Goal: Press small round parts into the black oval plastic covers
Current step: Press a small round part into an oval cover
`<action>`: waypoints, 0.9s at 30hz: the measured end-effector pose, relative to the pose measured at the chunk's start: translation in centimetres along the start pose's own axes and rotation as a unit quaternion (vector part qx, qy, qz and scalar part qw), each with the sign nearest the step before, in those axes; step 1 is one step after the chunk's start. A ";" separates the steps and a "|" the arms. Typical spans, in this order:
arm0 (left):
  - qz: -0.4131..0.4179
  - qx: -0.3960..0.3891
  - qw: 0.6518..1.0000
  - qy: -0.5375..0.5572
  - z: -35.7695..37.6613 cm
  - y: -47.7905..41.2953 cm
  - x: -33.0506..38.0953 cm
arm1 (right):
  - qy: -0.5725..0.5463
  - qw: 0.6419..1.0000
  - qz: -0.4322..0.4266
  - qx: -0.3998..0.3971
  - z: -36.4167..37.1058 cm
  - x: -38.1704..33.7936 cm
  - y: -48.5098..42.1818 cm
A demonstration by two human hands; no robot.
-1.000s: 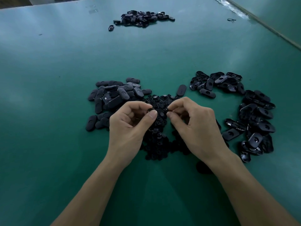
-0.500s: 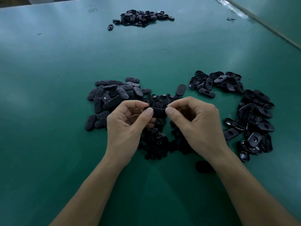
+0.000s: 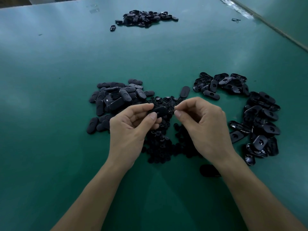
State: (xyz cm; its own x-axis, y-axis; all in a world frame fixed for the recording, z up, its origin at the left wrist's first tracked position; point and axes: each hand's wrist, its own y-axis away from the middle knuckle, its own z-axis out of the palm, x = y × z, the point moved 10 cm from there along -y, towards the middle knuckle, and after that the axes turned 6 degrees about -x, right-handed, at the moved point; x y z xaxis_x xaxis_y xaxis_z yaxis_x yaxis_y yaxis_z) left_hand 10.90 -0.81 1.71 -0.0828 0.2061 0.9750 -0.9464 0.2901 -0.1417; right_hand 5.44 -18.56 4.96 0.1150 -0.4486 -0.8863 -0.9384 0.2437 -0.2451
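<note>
Left hand: thumb and fingers clamped on black oval cover, centre of frame. Right hand: just beside cover's right end, thumb and forefinger pinched tip to tip; whether part sits between them, cannot tell. Beneath both hands: heap of small round parts, black, disc-like, partly hidden. Left of centre: matte pile of oval covers, smooth side up. Right: glossy pile, hollow side up, holes showing. Lone cover just above hands. Far pile top centre. Worktop green, smooth.
</note>
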 end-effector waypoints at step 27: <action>0.002 -0.055 0.994 -0.090 1.4 0.3 0.3 | -0.013 0.999 0.001 -0.039 1.7 -0.8 0.5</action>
State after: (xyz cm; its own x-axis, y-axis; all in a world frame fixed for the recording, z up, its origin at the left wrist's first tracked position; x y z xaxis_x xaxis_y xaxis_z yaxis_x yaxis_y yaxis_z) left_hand 10.17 -2.01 2.18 -0.1502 0.0392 0.9879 -0.9072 0.3918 -0.1535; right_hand 5.41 -16.59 4.88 0.1203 -0.4258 -0.8968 -0.9611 0.1763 -0.2126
